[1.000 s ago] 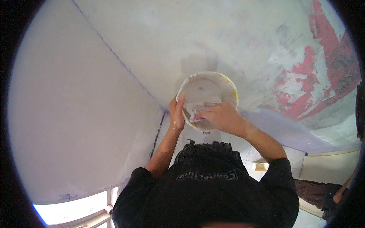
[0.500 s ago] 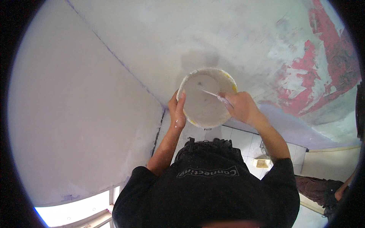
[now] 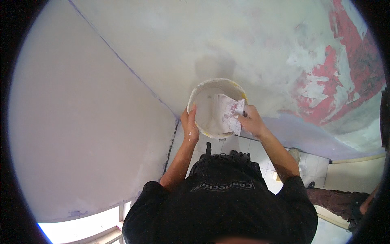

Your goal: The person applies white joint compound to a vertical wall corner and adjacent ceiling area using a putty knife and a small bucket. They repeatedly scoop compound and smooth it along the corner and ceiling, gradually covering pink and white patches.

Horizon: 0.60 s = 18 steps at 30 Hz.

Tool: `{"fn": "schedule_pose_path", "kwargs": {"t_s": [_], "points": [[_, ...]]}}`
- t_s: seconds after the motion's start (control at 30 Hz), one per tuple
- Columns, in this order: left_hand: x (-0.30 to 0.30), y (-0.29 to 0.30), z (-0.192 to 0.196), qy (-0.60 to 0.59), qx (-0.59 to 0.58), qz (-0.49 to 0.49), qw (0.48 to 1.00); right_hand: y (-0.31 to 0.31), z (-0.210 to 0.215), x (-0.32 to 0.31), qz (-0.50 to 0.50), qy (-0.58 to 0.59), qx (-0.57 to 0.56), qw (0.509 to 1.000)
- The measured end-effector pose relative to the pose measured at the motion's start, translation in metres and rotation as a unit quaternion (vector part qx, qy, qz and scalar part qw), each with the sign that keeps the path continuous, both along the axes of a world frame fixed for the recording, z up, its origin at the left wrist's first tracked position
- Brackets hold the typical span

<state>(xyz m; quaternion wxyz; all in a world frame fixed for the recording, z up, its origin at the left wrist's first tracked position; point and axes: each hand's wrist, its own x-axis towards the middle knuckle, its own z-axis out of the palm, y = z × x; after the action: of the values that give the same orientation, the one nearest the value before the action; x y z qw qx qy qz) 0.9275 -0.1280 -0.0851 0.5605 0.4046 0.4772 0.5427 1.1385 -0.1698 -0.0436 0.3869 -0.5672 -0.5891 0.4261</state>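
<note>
Held up in front of me is a round white bucket (image 3: 194,94) with a crusted rim and some yellow marks. Pale, wet-looking compound covers its bottom. My left hand (image 3: 190,123) grips the bucket's left side, thumb over the rim and fingers outside. At the bucket's right rim my right hand (image 3: 252,121) is closed on a wide putty knife (image 3: 230,116), its thumb on the flat face. The blade is smeared with white and reaches into the bucket, where its edge meets the compound. The fingers behind the tool are partly hidden.
A wall (image 3: 260,49) with pink patches (image 3: 323,87) on its right stands ahead. Another plain wall (image 3: 89,122) meets it at a corner on the left. Below is a tiled floor (image 3: 256,152). At the lower right another person's leg (image 3: 331,199) shows. A bright window (image 3: 85,227) is lower left.
The putty knife has turned from edge-on to showing its broad face. My right hand has lowered slightly at the right rim, and the bucket has shifted a little left and down.
</note>
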Motion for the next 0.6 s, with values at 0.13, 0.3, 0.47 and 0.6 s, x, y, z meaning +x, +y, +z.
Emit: {"fn": "schedule_pose_path", "kwargs": {"t_s": [0.13,0.3,0.47,0.6], "points": [[-0.01,0.022,-0.01,0.001,-0.004,-0.011,1.0,0.01,0.017,0.004,-0.097,0.348,-0.148,0.921],[-0.019,0.03,-0.006,-0.115,-0.052,0.041,0.991,0.018,0.046,0.012,-0.122,0.488,-0.178,0.846],[-0.028,0.021,0.007,-0.094,-0.099,0.056,0.989,0.015,0.063,0.046,-0.147,0.265,0.017,0.953],[-0.041,0.016,0.009,-0.091,-0.114,0.045,0.988,-0.003,0.107,0.077,-0.246,0.121,0.151,0.95]]}}
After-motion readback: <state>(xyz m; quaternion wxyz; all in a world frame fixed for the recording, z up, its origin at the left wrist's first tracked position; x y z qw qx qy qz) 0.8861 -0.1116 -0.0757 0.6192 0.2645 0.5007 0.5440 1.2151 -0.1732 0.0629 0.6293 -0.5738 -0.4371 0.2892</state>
